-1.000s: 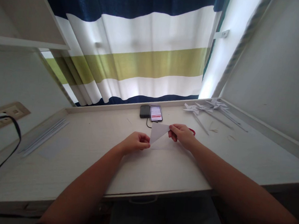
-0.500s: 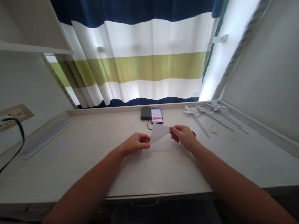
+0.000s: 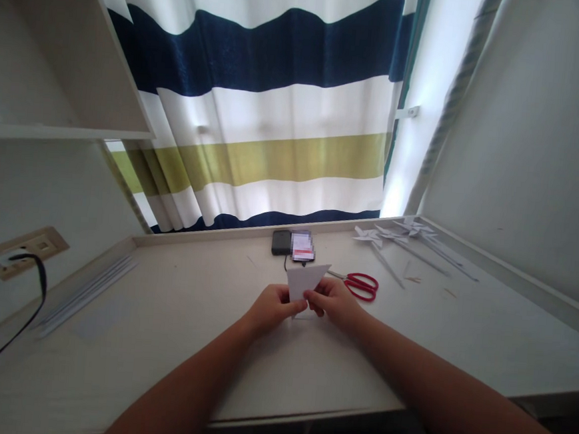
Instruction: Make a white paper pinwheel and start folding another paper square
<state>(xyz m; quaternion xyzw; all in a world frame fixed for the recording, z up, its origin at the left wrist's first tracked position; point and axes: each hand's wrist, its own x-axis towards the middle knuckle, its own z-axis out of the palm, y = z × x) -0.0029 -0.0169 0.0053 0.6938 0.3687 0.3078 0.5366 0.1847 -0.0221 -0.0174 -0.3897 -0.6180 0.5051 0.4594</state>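
Note:
A folded triangle of white paper [image 3: 302, 281] is held up just above the desk, its long edge uppermost. My left hand [image 3: 273, 307] pinches its lower left part, thumb in front. From the other side, my right hand [image 3: 335, 302] grips the slanting edge with thumb and fingers close to my left thumb. Red-handled scissors [image 3: 359, 285] lie right behind my right hand, blades pointing left and partly hidden. Another white paper edge [image 3: 306, 316] shows on the desk below the hands.
Paper pinwheels [image 3: 368, 236] on paper sticks lie at the back right. A phone [image 3: 302, 246] and a black box [image 3: 281, 242] stand at the back edge. Rolled paper sticks [image 3: 87, 295] lie left, near a wall socket [image 3: 41, 245] with a black cable [image 3: 20, 326].
My right hand has slid from the triangle's right corner inward and down, close to my left hand. The paper has turned upright. The view has tilted up, and the scissors now show.

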